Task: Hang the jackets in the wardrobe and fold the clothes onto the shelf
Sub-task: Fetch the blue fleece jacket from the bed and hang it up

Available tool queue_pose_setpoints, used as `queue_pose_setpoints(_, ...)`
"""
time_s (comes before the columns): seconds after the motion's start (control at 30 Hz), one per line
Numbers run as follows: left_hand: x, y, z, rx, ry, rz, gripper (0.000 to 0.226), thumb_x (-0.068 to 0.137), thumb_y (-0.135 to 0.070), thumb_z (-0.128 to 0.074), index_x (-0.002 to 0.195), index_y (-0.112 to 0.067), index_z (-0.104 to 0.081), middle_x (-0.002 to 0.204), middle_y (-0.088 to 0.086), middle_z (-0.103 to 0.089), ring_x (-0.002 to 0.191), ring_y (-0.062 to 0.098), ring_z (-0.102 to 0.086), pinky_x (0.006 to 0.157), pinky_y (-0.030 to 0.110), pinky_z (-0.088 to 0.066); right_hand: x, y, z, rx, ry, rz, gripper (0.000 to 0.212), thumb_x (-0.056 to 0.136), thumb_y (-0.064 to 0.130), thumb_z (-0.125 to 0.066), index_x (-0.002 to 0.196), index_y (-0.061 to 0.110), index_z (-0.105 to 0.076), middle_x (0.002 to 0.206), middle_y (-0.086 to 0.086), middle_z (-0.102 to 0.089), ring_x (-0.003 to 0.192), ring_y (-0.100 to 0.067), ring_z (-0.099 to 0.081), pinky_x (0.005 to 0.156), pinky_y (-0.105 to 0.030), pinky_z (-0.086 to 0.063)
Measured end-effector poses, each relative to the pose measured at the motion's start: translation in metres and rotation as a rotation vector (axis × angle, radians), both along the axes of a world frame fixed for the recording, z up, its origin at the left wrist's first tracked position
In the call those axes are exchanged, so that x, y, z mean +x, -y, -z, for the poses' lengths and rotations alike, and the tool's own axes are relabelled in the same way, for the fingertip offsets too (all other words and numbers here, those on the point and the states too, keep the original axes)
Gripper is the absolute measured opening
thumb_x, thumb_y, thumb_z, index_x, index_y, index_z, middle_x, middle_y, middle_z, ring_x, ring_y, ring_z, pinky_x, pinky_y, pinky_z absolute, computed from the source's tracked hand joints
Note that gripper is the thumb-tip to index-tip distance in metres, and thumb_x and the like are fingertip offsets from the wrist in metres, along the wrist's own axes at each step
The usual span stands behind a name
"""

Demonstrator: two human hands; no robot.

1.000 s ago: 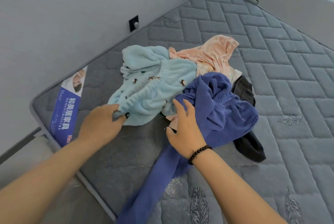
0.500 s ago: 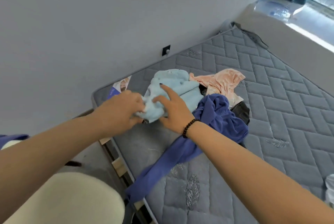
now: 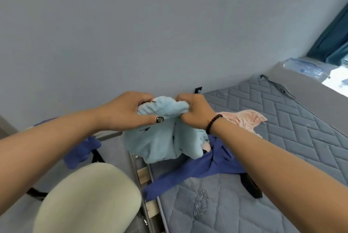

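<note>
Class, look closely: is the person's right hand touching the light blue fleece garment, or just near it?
Touching. In the head view the right hand curls its fingers round the bunched top edge of the light blue fleece garment, with no gap showing.

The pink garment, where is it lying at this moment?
In the head view the pink garment lies crumpled on the grey mattress, right of centre, just beyond the right hand and its beaded bracelet, above the dark blue garment.

Grey quilted mattress [image 3: 282, 157] against wall [image 3: 169, 25], teal curtain [image 3: 333, 40] beyond
</note>
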State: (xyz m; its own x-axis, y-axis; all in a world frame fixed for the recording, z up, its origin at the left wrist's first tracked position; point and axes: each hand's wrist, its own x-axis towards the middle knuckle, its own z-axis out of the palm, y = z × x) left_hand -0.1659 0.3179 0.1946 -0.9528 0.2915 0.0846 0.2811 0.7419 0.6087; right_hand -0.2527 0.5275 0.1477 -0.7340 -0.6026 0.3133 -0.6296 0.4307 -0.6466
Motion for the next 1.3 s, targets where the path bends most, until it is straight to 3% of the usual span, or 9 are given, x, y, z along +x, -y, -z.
queue_pose_setpoints(0.1,0.034,0.0,-0.023,0.057,0.059,-0.091,0.054,0.058,-0.063,-0.071,0.095,-0.024,-0.065,0.086,-0.007,-0.07,0.081,0.011,-0.066,0.074,0.03,-0.053,0.014,0.009,-0.05,-0.229,0.099,0.009,0.033,0.066,-0.002,-0.05,0.054,0.025,-0.035,0.062,-0.005,-0.06,0.066,-0.019,-0.059,0.056,-0.031,-0.041)
queue_pose_setpoints(0.27,0.066,0.006,-0.025,-0.061,0.208,-0.194,0.034,0.074,-0.046,-0.076,0.098,-0.023,-0.072,0.093,-0.005,-0.074,0.085,0.009,-0.067,0.078,0.025,-0.051,0.042,0.001,-0.098,-0.395,0.142,-0.054,0.033,0.067,-0.001,-0.049,0.054,0.022,-0.028,0.049,0.016,-0.027,0.053,0.0,-0.024,0.05,-0.02,-0.019)
queue_pose_setpoints(0.43,0.085,0.019,-0.042,0.52,0.015,-0.576,0.005,0.081,-0.013,-0.072,0.081,-0.018,-0.074,0.085,-0.002,-0.074,0.086,0.013,-0.065,0.085,0.034,-0.051,0.076,-0.014,-0.098,-0.137,0.345,-0.205,0.018,0.067,0.01,-0.071,0.075,-0.001,-0.06,0.07,-0.002,-0.055,0.066,-0.008,-0.051,0.06,-0.023,-0.04)
queue_pose_setpoints(0.6,0.114,0.027,-0.085,0.893,-0.141,-0.706,0.008,0.077,-0.005,-0.066,0.081,-0.011,-0.069,0.085,0.006,-0.071,0.084,0.018,-0.068,0.087,0.036,-0.052,0.097,0.0,-0.12,-0.018,0.257,-0.331,0.034,0.075,0.009,-0.076,0.065,0.002,-0.044,0.058,-0.008,-0.051,0.056,-0.015,-0.052,0.055,-0.027,-0.038)
queue_pose_setpoints(0.73,0.15,0.045,-0.128,1.008,-0.334,-0.765,0.008,0.081,-0.003,-0.063,0.081,-0.009,-0.068,0.081,0.006,-0.072,0.082,0.018,-0.071,0.077,0.032,-0.057,0.125,0.034,-0.14,-0.089,0.316,-0.417,0.038,0.074,0.014,-0.079,0.094,0.013,-0.047,0.073,-0.003,-0.07,0.067,-0.02,-0.068,0.064,-0.031,-0.055)
queue_pose_setpoints(0.87,0.202,0.073,-0.156,1.02,-0.403,-0.878,0.014,0.081,-0.014,-0.056,0.087,-0.007,-0.067,0.088,0.01,-0.072,0.086,0.02,-0.071,0.075,0.033,-0.056,0.175,0.083,-0.136,0.22,0.125,-0.623,0.025,0.076,0.044,-0.075,0.093,0.037,-0.058,0.092,0.017,-0.066,0.089,-0.003,-0.063,0.083,-0.022,-0.048)
queue_pose_setpoints(0.97,0.252,0.088,-0.171,1.036,-0.492,-0.95,0.024,0.09,-0.011,-0.042,0.082,-0.01,-0.065,0.077,0.004,-0.073,0.08,0.015,-0.071,0.073,0.028,-0.055,0.207,0.117,-0.124,0.505,-0.149,-0.756,0.037,0.084,0.059,-0.057,0.076,0.022,-0.056,0.077,0.007,-0.064,0.081,-0.012,-0.058,0.091,-0.022,-0.032)
queue_pose_setpoints(1.1,0.333,0.108,-0.192,1.04,-0.615,-1.007,0.039,0.089,-0.016,-0.042,0.064,-0.015,-0.072,0.071,0.0,-0.073,0.077,0.013,-0.072,0.068,0.025,-0.055,0.228,0.154,-0.128,0.587,-0.268,-0.822,0.05,0.085,0.06,-0.055,0.075,0.011,-0.057,0.08,-0.006,-0.067,0.075,-0.021,-0.058,0.077,-0.027,-0.048)
queue_pose_setpoints(1.3,0.467,0.127,-0.203,0.555,-0.611,-1.099,0.019,0.071,-0.009,-0.063,0.06,-0.019,-0.075,0.066,-0.002,-0.072,0.065,0.012,-0.069,0.063,0.023,-0.056,0.253,0.193,-0.184,0.694,-0.765,-0.646,0.041,0.085,0.065,-0.049,0.076,0.025,-0.053,0.08,0.005,-0.063,0.074,-0.019,-0.049,0.073,-0.027,-0.04)
